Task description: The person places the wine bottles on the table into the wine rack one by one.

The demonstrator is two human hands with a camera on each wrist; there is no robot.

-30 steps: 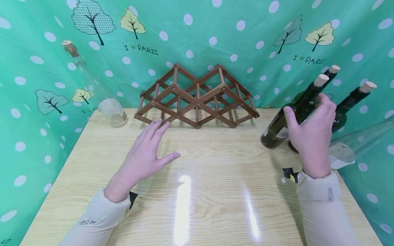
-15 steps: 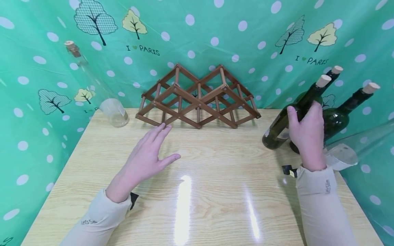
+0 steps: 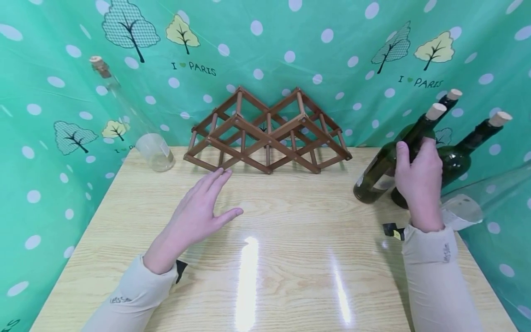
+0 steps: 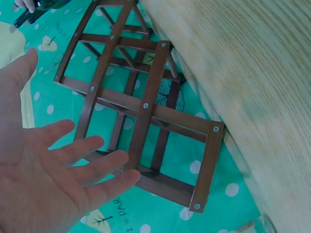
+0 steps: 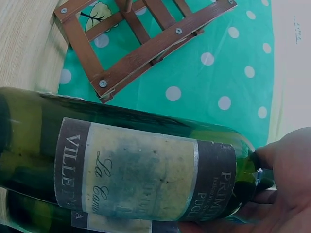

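Observation:
My right hand (image 3: pixel 421 184) grips a dark green corked wine bottle (image 3: pixel 377 168) near its shoulder, at the right of the table. The right wrist view shows its worn label (image 5: pixel 138 170) close up, with the thumb at the shoulder and fingers partly hidden behind the glass. Behind it stands a second green bottle (image 3: pixel 453 95), largely covered by the first and the hand. A third green bottle (image 3: pixel 455 159) is just right of the fingers. My left hand (image 3: pixel 192 212) is spread with straight fingers and holds nothing. Its fingertips lie just before the brown wooden wine rack (image 3: pixel 269 138).
A clear corked bottle (image 3: pixel 153 150) stands at the table's back left corner. Another clear glass bottle (image 3: pixel 462 210) is at the right edge, beside my right wrist. Green dotted cloth (image 3: pixel 257 50) hangs behind and along both sides of the wooden table (image 3: pixel 290 276).
My right hand has come down from over the bottles and closed round the front wine bottle, which has barely moved. The left hand has stayed in place.

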